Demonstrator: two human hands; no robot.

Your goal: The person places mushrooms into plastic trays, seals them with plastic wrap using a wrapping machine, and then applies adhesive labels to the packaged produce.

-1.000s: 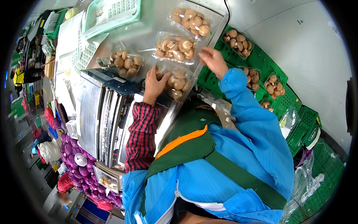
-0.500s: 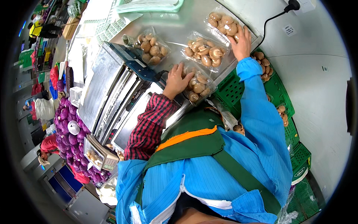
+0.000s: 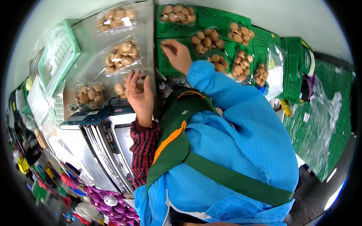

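Note:
My left hand [image 3: 140,98], its fingers spread, is over a clear pack of brown mushrooms [image 3: 119,89] at the near edge of the metal table [image 3: 85,41], partly hiding it. More mushroom packs lie on the table: one [image 3: 121,56] just beyond, another [image 3: 116,18] at the far edge, a third [image 3: 89,96] to the left. My right hand [image 3: 177,55] hovers over the edge of a green crate [image 3: 217,17], fingers loosely bent and nothing visible in them. Nearest it is a mushroom pack [image 3: 206,40] in the crate.
Several other mushroom packs [image 3: 240,34] lie in the green crates to the right. A pale green basket [image 3: 62,56] stands at the table's left. Stacked metal equipment [image 3: 100,150] is beside my left forearm. Purple netted produce [image 3: 113,203] sits lower left; plastic wrap [image 3: 320,116] lies far right.
The view has turned to the right, bringing the green crates into sight. My right hand has left the far mushroom pack for the crate; my left hand has lifted its fingers from the near pack.

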